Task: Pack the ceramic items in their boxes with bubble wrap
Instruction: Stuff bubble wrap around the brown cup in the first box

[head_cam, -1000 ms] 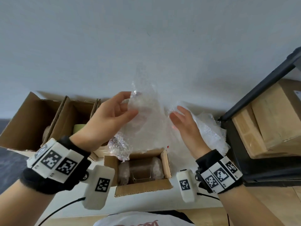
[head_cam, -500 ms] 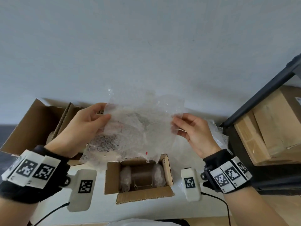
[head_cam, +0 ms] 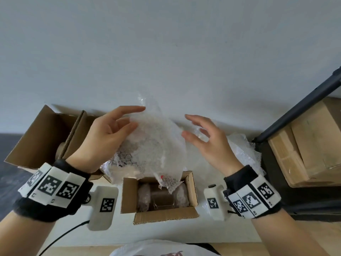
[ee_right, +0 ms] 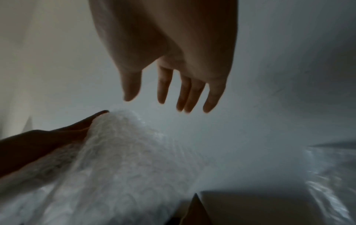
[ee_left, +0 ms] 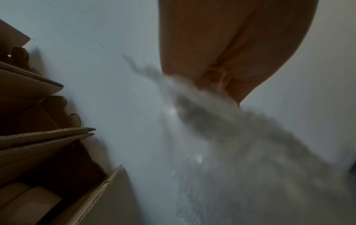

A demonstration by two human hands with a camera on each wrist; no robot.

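Observation:
A clear sheet of bubble wrap [head_cam: 155,145] hangs above a small open cardboard box [head_cam: 127,196] on the white table. My left hand [head_cam: 110,133] pinches the sheet's upper left edge between thumb and fingers; the wrist view shows the blurred bubble wrap [ee_left: 221,121] trailing from that hand. My right hand [head_cam: 204,137] hovers just right of the sheet with fingers spread and holds nothing; in its wrist view the straight fingers [ee_right: 163,85] stand above the bubble wrap [ee_right: 119,152]. Inside the box lies a brown ceramic item [head_cam: 162,198] padded with bubble wrap at both ends.
Two larger open cardboard boxes [head_cam: 46,133] stand at the back left, one with a pale roll inside. More loose bubble wrap [head_cam: 243,150] is piled at the right. A black shelf frame [head_cam: 299,106] with stacked cartons [head_cam: 310,143] stands on the far right.
My right hand has let go of the sheet's right edge and opened. The sheet, held flat between both hands before, now droops from my left hand alone.

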